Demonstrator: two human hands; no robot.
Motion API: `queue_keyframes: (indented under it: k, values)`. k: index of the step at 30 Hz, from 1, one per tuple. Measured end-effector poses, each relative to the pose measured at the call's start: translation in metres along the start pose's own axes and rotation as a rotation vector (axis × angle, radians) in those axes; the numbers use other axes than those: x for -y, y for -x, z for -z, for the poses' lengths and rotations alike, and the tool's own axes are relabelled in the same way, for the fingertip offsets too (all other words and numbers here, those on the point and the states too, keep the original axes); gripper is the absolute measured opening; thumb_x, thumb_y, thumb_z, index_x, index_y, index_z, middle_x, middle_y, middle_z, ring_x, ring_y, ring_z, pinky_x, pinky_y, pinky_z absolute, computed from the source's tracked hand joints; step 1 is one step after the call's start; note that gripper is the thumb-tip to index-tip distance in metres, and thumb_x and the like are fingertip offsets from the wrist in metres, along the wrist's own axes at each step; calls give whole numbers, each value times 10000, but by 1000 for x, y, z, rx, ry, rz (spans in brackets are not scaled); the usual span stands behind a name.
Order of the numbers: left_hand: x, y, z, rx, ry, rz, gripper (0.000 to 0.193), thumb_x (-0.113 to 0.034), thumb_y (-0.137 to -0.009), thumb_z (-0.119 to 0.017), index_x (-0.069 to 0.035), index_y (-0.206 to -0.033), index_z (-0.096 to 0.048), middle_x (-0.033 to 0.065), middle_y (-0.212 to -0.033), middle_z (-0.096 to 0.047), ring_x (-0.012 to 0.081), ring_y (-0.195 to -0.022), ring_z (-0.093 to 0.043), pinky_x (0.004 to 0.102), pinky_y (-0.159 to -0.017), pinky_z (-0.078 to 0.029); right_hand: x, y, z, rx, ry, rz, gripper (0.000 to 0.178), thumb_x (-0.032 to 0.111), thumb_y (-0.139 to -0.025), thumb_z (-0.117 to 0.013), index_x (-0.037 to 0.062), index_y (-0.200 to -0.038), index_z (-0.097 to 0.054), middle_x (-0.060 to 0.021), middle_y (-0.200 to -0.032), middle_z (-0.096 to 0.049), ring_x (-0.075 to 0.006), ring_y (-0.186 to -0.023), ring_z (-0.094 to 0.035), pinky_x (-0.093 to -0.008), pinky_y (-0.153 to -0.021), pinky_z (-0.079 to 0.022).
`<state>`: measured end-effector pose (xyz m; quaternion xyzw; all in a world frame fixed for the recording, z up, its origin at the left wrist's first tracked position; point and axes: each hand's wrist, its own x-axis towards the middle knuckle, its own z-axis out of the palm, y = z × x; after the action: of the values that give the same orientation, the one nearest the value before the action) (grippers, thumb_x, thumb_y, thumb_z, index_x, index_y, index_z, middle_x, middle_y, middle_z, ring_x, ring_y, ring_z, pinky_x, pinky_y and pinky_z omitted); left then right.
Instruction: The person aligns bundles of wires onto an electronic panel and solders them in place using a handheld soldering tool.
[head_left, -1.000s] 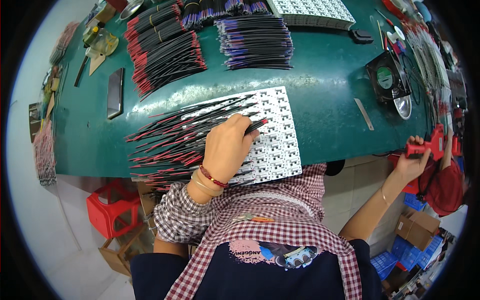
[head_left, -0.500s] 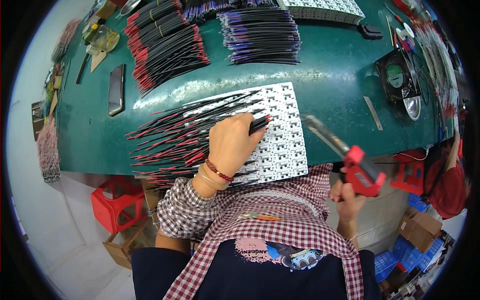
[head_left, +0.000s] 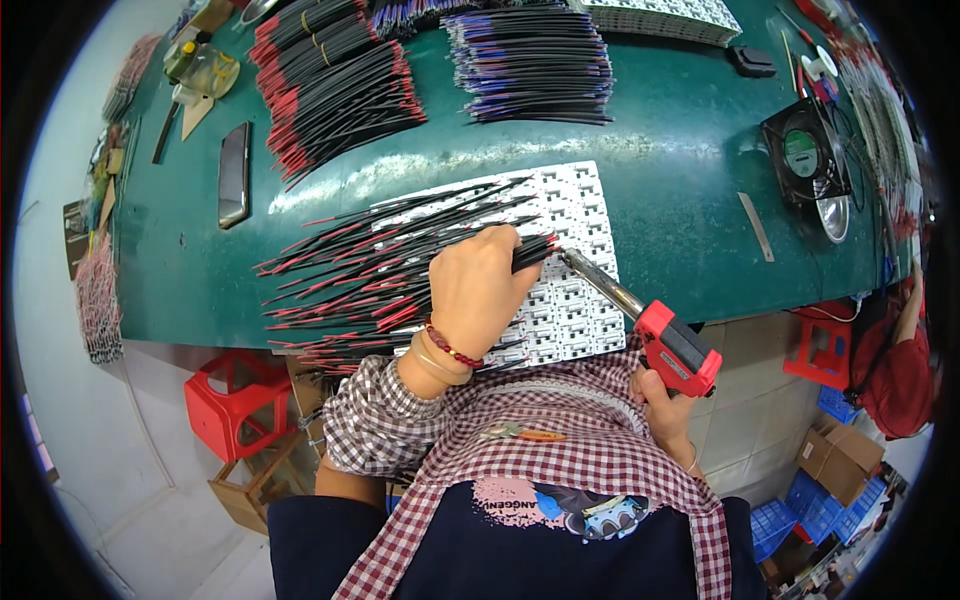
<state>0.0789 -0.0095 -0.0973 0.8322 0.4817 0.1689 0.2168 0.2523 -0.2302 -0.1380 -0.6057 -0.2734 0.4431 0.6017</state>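
Note:
A white panel of small circuit boards (head_left: 583,200) lies at the table's near edge, with many black-and-red wires spread across its left part. Over the panel, my left hand (head_left: 475,285) is closed around a bundle of black wires (head_left: 535,250), whose red ends stick out past the thumb and forefinger. My right hand (head_left: 662,408) grips a red and black soldering gun (head_left: 680,352) by its handle. The gun's metal barrel slants up and left, and its tip is at or very near the wire ends; whether they touch I cannot tell.
Bundles of black-and-red wires (head_left: 350,110) and black-and-blue wires (head_left: 535,70) lie on the green table's far side. A phone (head_left: 234,175) is at left; a fan (head_left: 805,150) and a metal ruler (head_left: 756,227) are at right. Red stools (head_left: 235,400) stand below.
My right hand has brought the soldering gun leftward, so its tip has come from beside the panel to the wire ends. My left hand still holds the wires, shifted slightly right in view.

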Motion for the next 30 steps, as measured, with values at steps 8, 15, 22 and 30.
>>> queue_keyframes:
  k: [8,15,22,30]
  values:
    - [0,1,-1,17,-7,18,222,-202,-706,-753,-37,-711,-604,120,-699,-631,328,-629,-616,408,-552,-464,0,1,-1,18,48,23,216,65,-875,-625,-24,-1064,-569,-40,-720,-570,-98,-600,-522,-267,-549,-445]
    - [0,0,2,54,-21,14,247,-233,-720,-744,-35,-746,-598,130,-719,-644,324,-640,-632,415,-563,-490,26,-3,-10,32,-67,18,436,232,-916,-600,-32,-1238,-471,-62,-644,-497,-133,-502,-459,-305,-507,-435]
    - [-5,-11,11,151,-105,-35,227,-232,-772,-686,-28,-750,-589,146,-703,-645,339,-629,-632,435,-559,-492,24,3,-12,26,-27,-68,380,207,-928,-574,-33,-1204,-473,-69,-631,-502,-138,-491,-469,-302,-494,-427]
    - [0,-13,6,108,-44,-111,224,-208,-771,-685,-26,-773,-553,150,-669,-614,359,-634,-608,439,-563,-472,21,9,-12,67,80,-93,312,180,-928,-564,-54,-1117,-481,-72,-616,-504,-138,-497,-477,-295,-490,-419]
